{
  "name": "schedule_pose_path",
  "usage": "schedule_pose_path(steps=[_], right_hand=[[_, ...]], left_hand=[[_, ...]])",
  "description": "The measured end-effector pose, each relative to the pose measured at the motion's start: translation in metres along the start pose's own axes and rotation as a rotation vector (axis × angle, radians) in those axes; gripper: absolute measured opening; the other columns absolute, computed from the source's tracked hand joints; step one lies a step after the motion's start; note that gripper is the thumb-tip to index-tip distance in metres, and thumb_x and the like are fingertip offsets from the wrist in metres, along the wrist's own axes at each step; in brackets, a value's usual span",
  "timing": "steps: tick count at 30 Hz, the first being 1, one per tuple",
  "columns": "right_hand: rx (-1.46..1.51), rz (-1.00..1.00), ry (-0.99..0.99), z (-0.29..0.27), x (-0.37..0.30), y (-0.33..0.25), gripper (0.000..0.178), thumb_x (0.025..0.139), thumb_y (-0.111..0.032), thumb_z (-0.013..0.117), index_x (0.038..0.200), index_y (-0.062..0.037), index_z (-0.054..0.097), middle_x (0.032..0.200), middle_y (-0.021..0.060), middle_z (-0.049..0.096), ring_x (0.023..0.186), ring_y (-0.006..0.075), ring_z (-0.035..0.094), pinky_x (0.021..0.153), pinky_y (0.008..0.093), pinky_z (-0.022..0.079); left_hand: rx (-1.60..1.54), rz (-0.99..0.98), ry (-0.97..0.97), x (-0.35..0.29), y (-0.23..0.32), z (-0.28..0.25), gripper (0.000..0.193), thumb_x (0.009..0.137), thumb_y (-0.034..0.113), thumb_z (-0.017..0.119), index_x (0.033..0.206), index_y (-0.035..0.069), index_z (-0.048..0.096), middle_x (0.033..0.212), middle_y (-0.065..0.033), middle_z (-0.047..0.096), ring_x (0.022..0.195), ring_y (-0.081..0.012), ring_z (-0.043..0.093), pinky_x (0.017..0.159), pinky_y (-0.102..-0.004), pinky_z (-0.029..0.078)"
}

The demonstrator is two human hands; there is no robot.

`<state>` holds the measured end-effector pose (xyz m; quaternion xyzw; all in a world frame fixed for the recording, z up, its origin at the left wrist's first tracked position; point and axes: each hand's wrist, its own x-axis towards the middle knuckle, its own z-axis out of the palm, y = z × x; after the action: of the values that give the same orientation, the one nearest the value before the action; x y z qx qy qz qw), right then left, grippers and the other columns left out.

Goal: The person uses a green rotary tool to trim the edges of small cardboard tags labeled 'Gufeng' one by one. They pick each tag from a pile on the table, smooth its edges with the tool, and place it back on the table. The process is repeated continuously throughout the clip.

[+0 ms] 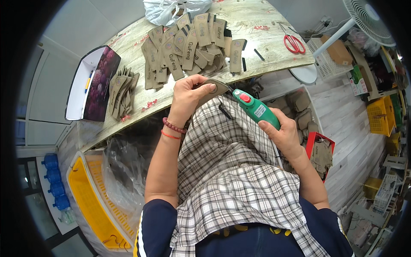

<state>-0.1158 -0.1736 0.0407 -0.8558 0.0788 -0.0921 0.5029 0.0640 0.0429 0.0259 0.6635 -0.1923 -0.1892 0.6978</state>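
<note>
My left hand (187,97) pinches a khaki fabric strap (217,88) between thumb and fingers, just off the table's near edge. A round emblem shows near the strap's end. Wrapped around a green hand-held electric tool (257,110) with a red button, my right hand (283,133) keeps its narrow tip at the strap's right end. Whether the tip touches the fabric I cannot tell. A short black strip (224,111) lies on the checked apron (231,145) below. Beyond my hands, a heap of similar printed khaki straps (189,48) covers the middle of the table (252,38).
Left on the table are a small strap stack (121,95) and an open box (99,83). Red-handled scissors (294,44) lie at the right. Below stand a yellow basket (85,192), a red box of khaki pieces (320,155) and a white bin (306,92). A fan (368,19) stands far right.
</note>
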Motion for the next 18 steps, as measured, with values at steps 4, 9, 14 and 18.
schedule_pose_path(steps=[4,9,14,18], right_hand=[[-0.014,-0.012,-0.036,0.000,0.000,-0.003,0.043,0.084,-0.036,0.071,0.105,-0.0001,0.062,0.076,0.0099,0.066,0.069,0.0148,0.064,0.062,0.0284,0.050],[-0.032,-0.012,-0.066,0.001,0.001,-0.004,0.042,0.084,-0.035,0.071,0.107,-0.0008,0.062,0.077,0.0099,0.066,0.069,0.0147,0.064,0.063,0.0283,0.050],[-0.029,-0.028,-0.063,0.003,0.001,-0.003,0.042,0.084,-0.034,0.071,0.108,-0.0011,0.062,0.079,0.0100,0.066,0.070,0.0149,0.065,0.064,0.0285,0.050],[0.027,0.012,-0.102,0.007,0.003,-0.007,0.040,0.084,-0.033,0.071,0.109,-0.0014,0.062,0.078,0.0099,0.066,0.069,0.0155,0.065,0.064,0.0287,0.050]], left_hand=[[0.046,-0.051,-0.073,0.001,0.007,-0.008,0.010,0.083,0.004,0.069,0.091,-0.001,0.067,0.082,-0.0003,0.067,0.072,-0.0037,0.058,0.065,-0.0175,0.046],[0.131,-0.057,-0.132,0.004,0.002,-0.016,0.010,0.081,0.004,0.070,0.089,-0.002,0.067,0.080,0.0005,0.066,0.070,-0.0033,0.057,0.064,-0.0170,0.044],[0.158,-0.067,-0.187,0.003,0.004,-0.014,0.010,0.081,0.005,0.071,0.087,-0.002,0.068,0.078,0.0007,0.066,0.070,-0.0034,0.056,0.064,-0.0181,0.045],[0.090,-0.117,-0.224,-0.002,0.006,-0.013,0.011,0.081,0.007,0.072,0.086,-0.002,0.068,0.077,0.0009,0.065,0.069,-0.0034,0.055,0.064,-0.0189,0.045]])
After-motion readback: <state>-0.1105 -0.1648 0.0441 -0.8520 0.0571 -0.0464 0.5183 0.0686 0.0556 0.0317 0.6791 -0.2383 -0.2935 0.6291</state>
